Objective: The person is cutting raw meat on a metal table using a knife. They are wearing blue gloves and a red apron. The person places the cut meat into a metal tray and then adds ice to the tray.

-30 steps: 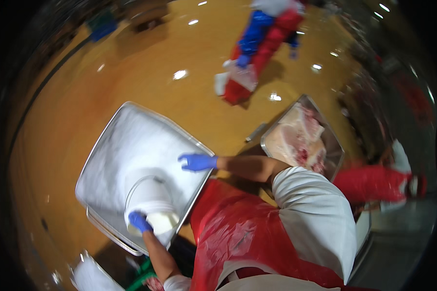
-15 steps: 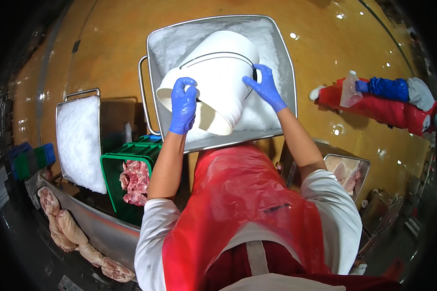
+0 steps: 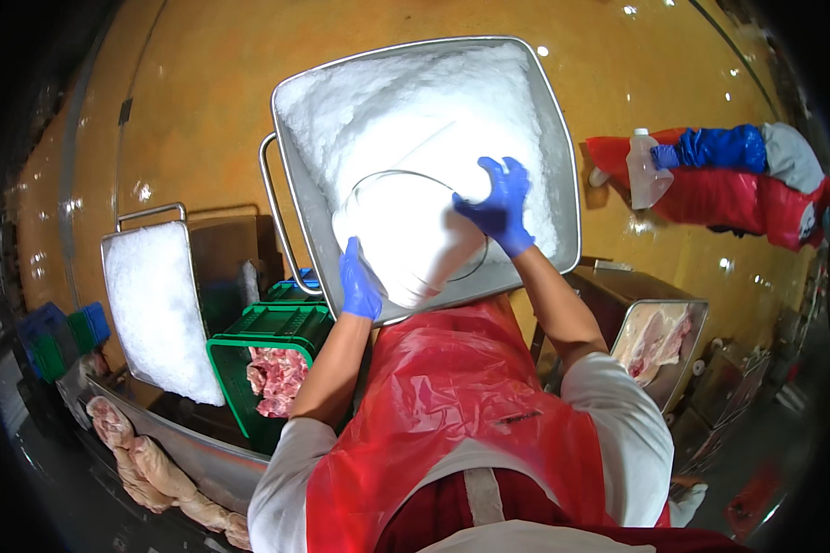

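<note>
A white bucket [image 3: 397,235] with a thin wire handle sits in the near part of a metal bin [image 3: 570,184] of crushed ice [image 3: 332,97]. It is blurred and bright, so its mouth is hard to make out against the ice. My left hand [image 3: 360,284], in a blue glove, holds the bucket's near left side, its thumb hidden. On the right, my gloved right hand [image 3: 504,205] has its fingers spread above the bucket's side, with the thumb side close to it; whether they touch is unclear.
To the left are another ice-filled bin [image 3: 152,304], a green crate [image 3: 235,387] with cut meat [image 3: 277,378], and meat pieces along a metal edge. A metal container [image 3: 705,318] with meat stands right. Farther right, a person in a red apron [image 3: 692,194] holds a translucent jug [image 3: 646,170].
The bucket has turned and come nearer to me, and its wide opening no longer shows plainly. My left hand has lowered with it; my right hand's fingers have spread and its hand has dropped.
</note>
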A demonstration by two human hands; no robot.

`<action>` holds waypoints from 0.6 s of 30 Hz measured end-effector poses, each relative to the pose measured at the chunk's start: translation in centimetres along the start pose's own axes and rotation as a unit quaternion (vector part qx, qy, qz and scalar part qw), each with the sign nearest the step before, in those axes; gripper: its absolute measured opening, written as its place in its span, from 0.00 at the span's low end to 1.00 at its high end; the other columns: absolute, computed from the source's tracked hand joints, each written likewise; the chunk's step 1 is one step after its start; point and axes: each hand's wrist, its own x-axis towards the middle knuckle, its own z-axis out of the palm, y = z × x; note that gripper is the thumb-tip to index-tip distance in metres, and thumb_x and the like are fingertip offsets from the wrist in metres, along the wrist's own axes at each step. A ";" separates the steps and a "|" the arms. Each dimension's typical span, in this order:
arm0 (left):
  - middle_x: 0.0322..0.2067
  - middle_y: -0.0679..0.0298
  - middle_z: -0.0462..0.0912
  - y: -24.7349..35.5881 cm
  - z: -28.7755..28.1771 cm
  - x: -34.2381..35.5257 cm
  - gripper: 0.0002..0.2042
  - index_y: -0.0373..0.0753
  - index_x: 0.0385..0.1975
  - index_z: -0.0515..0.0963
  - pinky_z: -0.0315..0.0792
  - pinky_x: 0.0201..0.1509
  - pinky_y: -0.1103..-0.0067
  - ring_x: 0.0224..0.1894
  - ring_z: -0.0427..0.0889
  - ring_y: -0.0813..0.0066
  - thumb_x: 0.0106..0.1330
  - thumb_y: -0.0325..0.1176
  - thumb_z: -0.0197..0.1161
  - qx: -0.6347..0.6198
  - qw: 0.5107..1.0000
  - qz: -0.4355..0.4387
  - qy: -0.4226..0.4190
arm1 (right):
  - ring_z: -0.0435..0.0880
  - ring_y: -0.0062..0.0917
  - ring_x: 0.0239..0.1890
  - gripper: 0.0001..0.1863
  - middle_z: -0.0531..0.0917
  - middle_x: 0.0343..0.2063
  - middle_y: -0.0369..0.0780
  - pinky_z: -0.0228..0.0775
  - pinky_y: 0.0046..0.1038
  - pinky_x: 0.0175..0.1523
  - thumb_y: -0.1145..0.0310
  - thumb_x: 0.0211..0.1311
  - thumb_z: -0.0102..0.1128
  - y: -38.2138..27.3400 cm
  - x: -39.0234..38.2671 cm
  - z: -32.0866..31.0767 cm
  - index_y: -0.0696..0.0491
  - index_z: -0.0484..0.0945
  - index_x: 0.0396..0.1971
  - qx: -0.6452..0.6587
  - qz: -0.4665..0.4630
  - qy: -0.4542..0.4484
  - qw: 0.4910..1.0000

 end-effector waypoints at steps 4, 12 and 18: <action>0.59 0.59 0.73 2.7 7.9 4.2 0.25 0.33 0.62 0.66 0.68 0.63 0.71 0.61 0.72 0.67 0.75 0.46 0.46 -0.016 0.994 0.096 -0.045 | 0.63 0.48 0.54 0.38 0.65 0.49 0.52 0.57 0.46 0.57 0.50 0.30 0.79 -3.8 5.3 -6.0 0.45 0.75 0.47 -0.038 -0.058 0.134 0.989; 0.65 0.62 0.66 8.6 9.8 18.1 0.26 0.39 0.68 0.60 0.61 0.68 0.73 0.65 0.67 0.67 0.76 0.48 0.40 -0.066 0.976 0.206 -0.002 | 0.60 0.46 0.56 0.35 0.58 0.52 0.50 0.61 0.43 0.56 0.56 0.27 0.84 -8.7 10.0 2.0 0.41 0.76 0.42 -0.044 -0.222 0.239 0.944; 0.59 0.62 0.72 8.4 4.1 21.2 0.22 0.37 0.65 0.63 0.67 0.63 0.74 0.60 0.72 0.71 0.75 0.40 0.43 -0.074 0.965 0.250 0.030 | 0.61 0.46 0.53 0.22 0.60 0.50 0.50 0.61 0.41 0.52 0.58 0.28 0.82 -10.2 9.8 8.9 0.41 0.77 0.25 -0.046 -0.224 0.165 0.960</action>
